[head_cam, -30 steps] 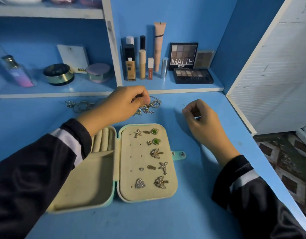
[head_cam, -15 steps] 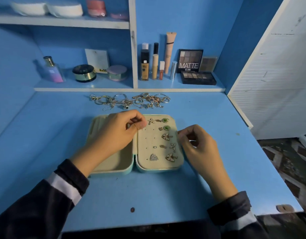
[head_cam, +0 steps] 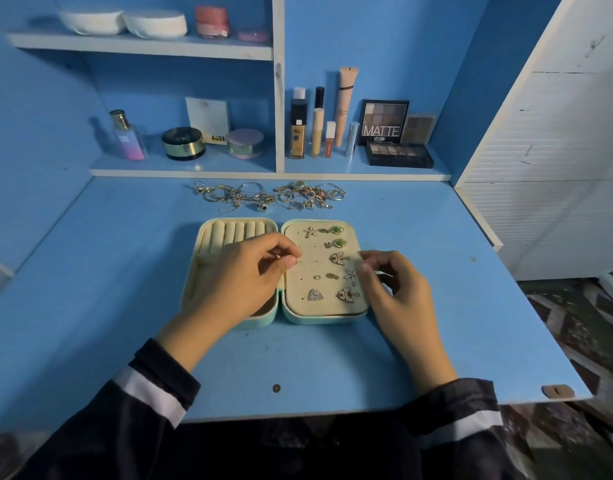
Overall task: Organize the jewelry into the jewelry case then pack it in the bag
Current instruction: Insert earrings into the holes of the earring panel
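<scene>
Left hand [head_cam: 242, 275] hovered over the open jewelry case [head_cam: 319, 318] on the counter [head_cam: 125, 306], thumb and forefinger pinching a small piece [head_cam: 295, 262] at the earring panel [head_cam: 298, 289]. Right hand [head_cam: 391, 289] was curled at the panel's right edge; could not tell if it held anything. About 10 earrings [head_cam: 339, 258] sat pinned, ring rolls [head_cam: 236, 233] bare. Beyond, the loose jewelry pile [head_cam: 270, 197] lay unsorted. Judged under halfway; no bag seen.
</scene>
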Action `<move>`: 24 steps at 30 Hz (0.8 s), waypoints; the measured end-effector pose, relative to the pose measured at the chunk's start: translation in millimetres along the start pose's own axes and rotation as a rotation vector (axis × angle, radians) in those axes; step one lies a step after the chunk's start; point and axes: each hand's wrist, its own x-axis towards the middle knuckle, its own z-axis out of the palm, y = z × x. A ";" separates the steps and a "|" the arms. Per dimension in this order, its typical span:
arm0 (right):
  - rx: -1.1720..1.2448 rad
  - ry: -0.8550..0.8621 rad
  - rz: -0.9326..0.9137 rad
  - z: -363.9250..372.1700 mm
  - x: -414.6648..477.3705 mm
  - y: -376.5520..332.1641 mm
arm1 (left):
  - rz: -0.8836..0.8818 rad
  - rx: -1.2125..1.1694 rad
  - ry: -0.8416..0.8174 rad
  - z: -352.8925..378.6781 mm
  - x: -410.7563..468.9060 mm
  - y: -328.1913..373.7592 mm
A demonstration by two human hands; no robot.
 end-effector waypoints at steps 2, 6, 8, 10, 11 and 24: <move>0.030 -0.004 -0.014 -1.0 0.1 -1.6 | 0.012 0.011 0.003 -0.7 -2.3 0.7; 0.084 -0.011 -0.020 -1.7 -0.3 -2.4 | 0.038 0.014 0.001 -1.5 -5.3 -0.5; 0.109 -0.008 -0.026 -1.4 0.0 -2.4 | 0.033 0.001 -0.004 -1.8 -6.5 -0.3; 0.138 -0.007 -0.031 -1.3 0.2 -2.4 | 0.023 0.000 -0.007 -1.7 -7.0 0.4; 0.150 -0.009 -0.033 -1.2 0.2 -2.4 | 0.020 0.004 -0.008 -1.3 -7.2 0.9; 0.174 -0.012 -0.042 -1.3 0.5 -0.3 | 0.044 0.068 0.004 4.0 -3.6 2.5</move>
